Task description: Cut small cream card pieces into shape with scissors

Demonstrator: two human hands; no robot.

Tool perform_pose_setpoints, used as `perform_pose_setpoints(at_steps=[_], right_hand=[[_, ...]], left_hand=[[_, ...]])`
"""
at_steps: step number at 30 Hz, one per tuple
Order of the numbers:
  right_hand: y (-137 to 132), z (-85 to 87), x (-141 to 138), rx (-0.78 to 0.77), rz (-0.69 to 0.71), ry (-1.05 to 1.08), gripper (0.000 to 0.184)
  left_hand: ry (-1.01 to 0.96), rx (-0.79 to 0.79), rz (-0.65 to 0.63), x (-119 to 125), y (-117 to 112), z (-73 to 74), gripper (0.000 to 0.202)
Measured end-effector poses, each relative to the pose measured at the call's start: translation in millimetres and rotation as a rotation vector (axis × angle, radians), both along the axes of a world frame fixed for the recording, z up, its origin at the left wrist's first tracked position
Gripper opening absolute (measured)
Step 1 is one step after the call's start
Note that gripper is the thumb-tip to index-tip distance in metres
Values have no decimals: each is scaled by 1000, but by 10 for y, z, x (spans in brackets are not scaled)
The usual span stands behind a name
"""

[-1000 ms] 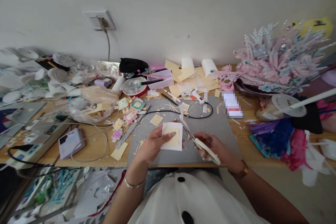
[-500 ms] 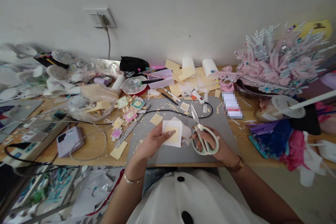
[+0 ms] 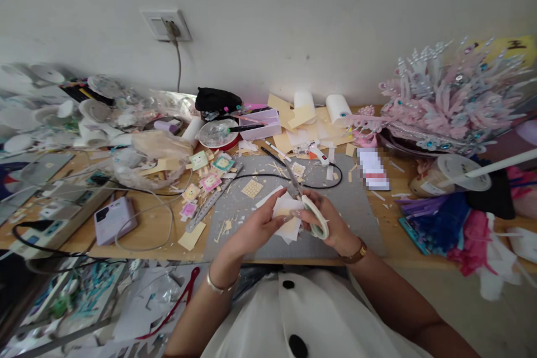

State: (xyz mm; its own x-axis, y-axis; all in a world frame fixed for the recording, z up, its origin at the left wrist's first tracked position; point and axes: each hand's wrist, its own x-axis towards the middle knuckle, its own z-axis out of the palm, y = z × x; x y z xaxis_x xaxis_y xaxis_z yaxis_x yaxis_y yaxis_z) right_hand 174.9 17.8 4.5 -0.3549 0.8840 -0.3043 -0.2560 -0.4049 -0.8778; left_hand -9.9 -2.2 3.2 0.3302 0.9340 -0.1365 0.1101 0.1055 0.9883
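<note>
My left hand [image 3: 258, 227] is closed on a piece of white paper [image 3: 290, 229], thumb on top. A pale yellow square shows faintly on the paper, partly behind fingers. My right hand [image 3: 329, 226] grips scissors [image 3: 315, 215] with cream handles, the blades pointing up and away to the left. Its fingertips touch the paper's right side. Whether the blades are parted is unclear. Beneath both hands lies a grey cutting mat [image 3: 348, 212]. A cream square with a grid pattern [image 3: 252, 189] and a metal ruler [image 3: 213, 198] lie left of the paper.
Small coloured face cutouts [image 3: 210, 182] lie beside the ruler. A black cable [image 3: 268, 175] crosses the mat behind my hands. At the right stand a lidded cup [image 3: 448, 176] and a pink beaded headdress [image 3: 444, 100]. A lilac power bank [image 3: 115, 221] sits at the left.
My right hand has moved left with the scissors and now meets the paper. The scissors have turned, their handles now seen more edge-on. My left hand has shifted slightly right, tilting the paper.
</note>
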Motion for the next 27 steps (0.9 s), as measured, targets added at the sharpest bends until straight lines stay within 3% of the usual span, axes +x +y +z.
perform_pose_setpoints(at_steps=[9,18,27], right_hand=[[1,-71,-59,4,-197,-75,45],[0,-118,-176,20,-373,-68,39],[-27,-145,-238,37,-464,-45,47]], left_hand=[[-328,-278,117,110,-8,30,46],[-664,-323,511,521,-125,-142,36],[-614,-326,656,615,-63,-97,30]])
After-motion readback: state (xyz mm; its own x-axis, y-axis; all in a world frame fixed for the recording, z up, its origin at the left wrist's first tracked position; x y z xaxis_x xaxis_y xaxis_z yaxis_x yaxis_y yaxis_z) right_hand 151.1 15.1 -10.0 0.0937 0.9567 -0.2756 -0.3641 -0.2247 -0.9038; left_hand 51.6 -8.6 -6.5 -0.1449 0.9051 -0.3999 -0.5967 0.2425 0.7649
